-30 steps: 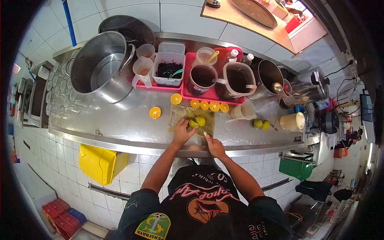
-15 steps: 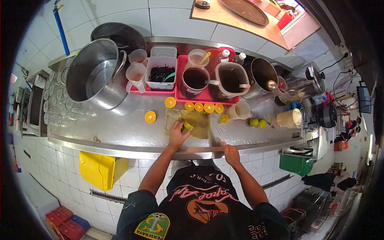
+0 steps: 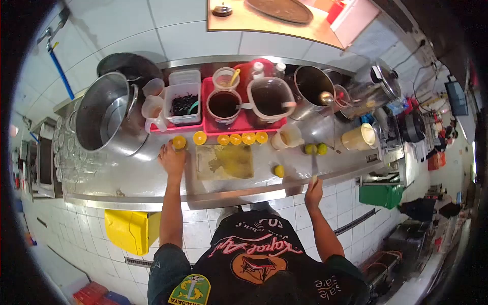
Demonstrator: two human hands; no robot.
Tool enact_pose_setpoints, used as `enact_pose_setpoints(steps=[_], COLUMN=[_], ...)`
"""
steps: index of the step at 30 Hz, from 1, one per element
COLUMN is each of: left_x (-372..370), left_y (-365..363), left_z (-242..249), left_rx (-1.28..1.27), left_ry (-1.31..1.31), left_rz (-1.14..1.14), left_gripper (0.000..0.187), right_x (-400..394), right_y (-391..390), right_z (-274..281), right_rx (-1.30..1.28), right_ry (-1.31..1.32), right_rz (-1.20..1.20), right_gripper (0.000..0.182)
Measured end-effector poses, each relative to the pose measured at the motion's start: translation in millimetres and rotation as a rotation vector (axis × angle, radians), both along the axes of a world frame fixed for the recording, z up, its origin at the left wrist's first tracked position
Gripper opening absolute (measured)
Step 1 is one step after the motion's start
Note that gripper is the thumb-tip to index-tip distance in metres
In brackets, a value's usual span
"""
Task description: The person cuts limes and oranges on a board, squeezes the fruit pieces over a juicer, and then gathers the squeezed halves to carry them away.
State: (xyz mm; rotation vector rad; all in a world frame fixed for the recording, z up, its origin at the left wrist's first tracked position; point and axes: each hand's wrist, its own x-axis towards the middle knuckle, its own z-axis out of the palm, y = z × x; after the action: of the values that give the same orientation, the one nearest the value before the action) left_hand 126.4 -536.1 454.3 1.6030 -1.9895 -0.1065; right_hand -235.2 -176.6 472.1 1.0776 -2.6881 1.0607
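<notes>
My left hand (image 3: 172, 159) is at the left end of a row of cut oranges, its fingers closed on the near side of an orange half (image 3: 179, 143) resting cut face up. My right hand (image 3: 314, 194) grips a knife (image 3: 314, 168) by its pale handle, the blade pointing away over the counter. Between my hands lies a worn, stained cutting board (image 3: 224, 162) with wet marks. Several more orange halves (image 3: 248, 138) line up beyond it. To its right sits a yellowish citrus piece (image 3: 278, 170). Two green citrus fruits (image 3: 315, 149) lie just past the knife blade.
Behind the row, a pink tray (image 3: 207, 104) bears containers of dark liquid (image 3: 270, 99). A large steel pot (image 3: 104, 114) and several glass mugs (image 3: 66, 147) stand left. A plastic jug (image 3: 287, 137) and a cream container (image 3: 359, 136) stand right. A steel edge (image 3: 223, 196) borders the counter.
My left hand has left the green citrus on the board and moved left to the orange half, which is now closer to the row. My right hand with the knife has shifted right.
</notes>
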Motion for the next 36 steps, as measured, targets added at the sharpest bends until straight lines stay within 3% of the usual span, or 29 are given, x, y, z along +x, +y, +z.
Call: enact_pose_setpoints(steps=[2, 5, 8, 12, 15, 17, 18, 19, 23, 25, 26, 28, 31, 34, 36], left_x=[1.5, 1.1, -4.0, -14.4, -17.8, -19.7, -29.4, -38.1, -80.5, -110.3, -123.4, -139.5, -137.7, -126.7, -118.4], left_y=[0.2, 0.8, 13.6, 38.8, 59.2, 72.2, 84.8, 95.9, 129.7, 142.4, 145.8, 148.0, 142.2, 139.7, 134.3], left_z=[-0.7, -15.8, -4.4, 21.1, 29.5, 30.0, 46.1, 50.0, 43.6, 62.9, 69.8, 78.5, 24.4, 9.8, 12.3], left_rx=[0.200, 0.146, 0.042, -0.035, -0.030, 0.051, 0.085, 0.090, 0.561, 0.978, 0.975, 1.579, 1.580, 1.390, 1.321], left_ry=[-0.142, -0.191, -0.130, -0.078, 0.055, 0.300, 0.419, 0.418, 0.902, 1.124, 1.117, 1.605, 1.560, 1.542, 1.568], left_rz=[0.049, 0.106, 0.059, 0.013, -0.044, -0.143, -0.149, -0.135, -0.496, -0.543, -0.541, -0.601, -0.425, -0.263, -0.286], left_gripper=[0.056, 0.062, 0.067, 0.062, 0.057, 0.051, 0.047, 0.047, 0.042, 0.042, 0.042, 0.044, 0.043, 0.043, 0.042], right_x=[-25.8, -54.3, -80.9, -80.7, -76.2, -71.7, -68.7, -63.0, -10.3, 18.4, 33.3, 61.0, 81.2, 77.3, 75.3], right_y=[-19.9, -59.7, -83.7, -95.8, -92.8, -86.6, -85.4, -81.4, -85.0, -96.5, -99.6, -101.8, -108.4, -100.7, -94.8], right_z=[-4.2, 4.1, -21.3, -29.0, -31.5, -23.0, -12.2, -2.0, 65.5, 78.3, 85.6, 96.8, 101.5, 77.6, 69.8], right_rx=[-0.089, -0.020, 0.112, 0.077, -0.020, -0.210, -0.318, -0.309, -0.234, -0.303, -0.308, -0.107, -0.016, 0.034, 0.085], right_ry=[-0.022, -0.191, -0.111, -0.119, -0.095, -0.058, -0.224, -0.228, -0.367, -0.310, -0.315, -0.537, -0.641, -0.588, -0.586], right_rz=[-0.172, -0.320, -0.236, -0.251, -0.270, -0.185, -0.138, -0.127, 0.020, 0.377, 0.377, 0.519, 0.493, 0.467, 0.446], right_gripper=[0.029, 0.044, 0.051, 0.055, 0.056, 0.052, 0.052, 0.052, 0.057, 0.057, 0.057, 0.058, 0.059, 0.050, 0.047])
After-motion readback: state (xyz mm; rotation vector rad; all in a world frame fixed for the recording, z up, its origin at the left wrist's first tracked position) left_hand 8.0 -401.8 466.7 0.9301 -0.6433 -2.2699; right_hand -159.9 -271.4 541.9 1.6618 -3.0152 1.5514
